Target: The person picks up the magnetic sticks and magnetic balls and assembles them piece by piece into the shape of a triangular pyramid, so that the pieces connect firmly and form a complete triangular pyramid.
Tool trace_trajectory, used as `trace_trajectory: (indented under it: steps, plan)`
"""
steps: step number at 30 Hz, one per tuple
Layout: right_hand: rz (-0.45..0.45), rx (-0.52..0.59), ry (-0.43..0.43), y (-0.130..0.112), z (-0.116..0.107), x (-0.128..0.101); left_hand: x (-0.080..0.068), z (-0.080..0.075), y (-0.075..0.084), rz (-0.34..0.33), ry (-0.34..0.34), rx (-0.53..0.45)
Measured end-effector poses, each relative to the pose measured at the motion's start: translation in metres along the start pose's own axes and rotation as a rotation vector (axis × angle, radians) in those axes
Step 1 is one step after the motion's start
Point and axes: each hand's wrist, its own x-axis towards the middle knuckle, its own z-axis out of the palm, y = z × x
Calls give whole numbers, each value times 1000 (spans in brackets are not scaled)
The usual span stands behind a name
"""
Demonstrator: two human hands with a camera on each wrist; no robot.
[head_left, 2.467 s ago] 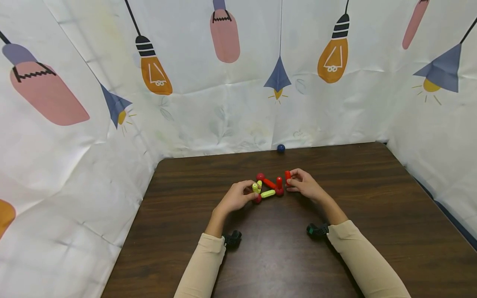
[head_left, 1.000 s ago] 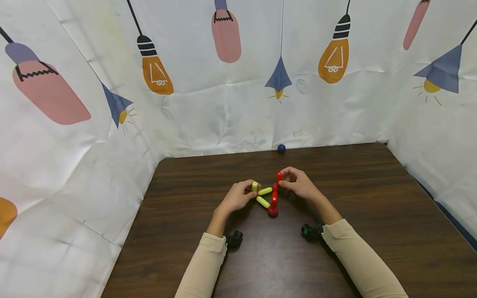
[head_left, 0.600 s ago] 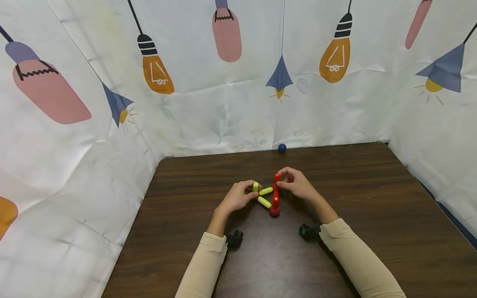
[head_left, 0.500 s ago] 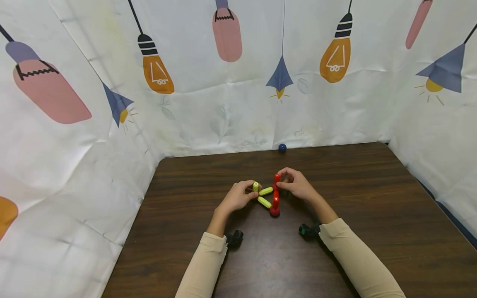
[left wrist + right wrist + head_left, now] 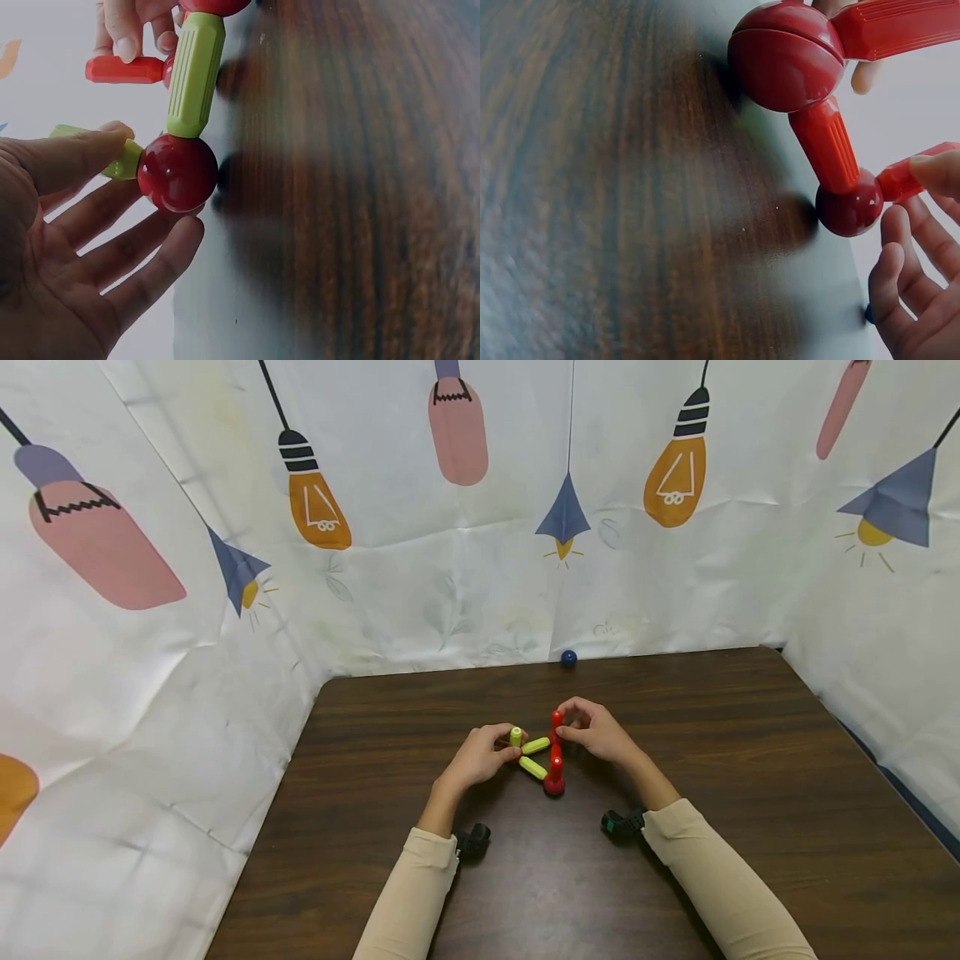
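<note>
A triangle of magnetic rods and red balls lies on the table, each corner bearing an upright rod. Thumb and fingers of my left hand [image 5: 478, 756] pinch the upright yellow-green rod [image 5: 124, 163] above the left red ball [image 5: 178, 172]. At the far corner, my right hand [image 5: 596, 728] pinches a red rod [image 5: 901, 180], its end against the far red ball [image 5: 849, 202]. Another red rod [image 5: 556, 768] stands on the near ball [image 5: 553, 786], untouched. Two yellow-green rods [image 5: 533, 768] and one red rod [image 5: 825, 142] form the sides.
A dark blue ball [image 5: 568, 657] sits at the table's back edge, by the patterned cloth [image 5: 487, 585]. The brown wooden table [image 5: 540, 877] stretches around the triangle. Black wrist cameras [image 5: 472, 842] hang below both forearms.
The triangle has turned about its left corner, its right ball swinging nearer. My right hand has moved left and set its red rod on the far ball. Hardly any motion shows over the last half second.
</note>
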Motion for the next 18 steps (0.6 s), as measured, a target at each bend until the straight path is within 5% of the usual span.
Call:
trace_trajectory:
  steps: [18]
  plan:
    - [-76, -119, -91, -7, 1, -2, 3, 5, 3, 65, -5, 82]
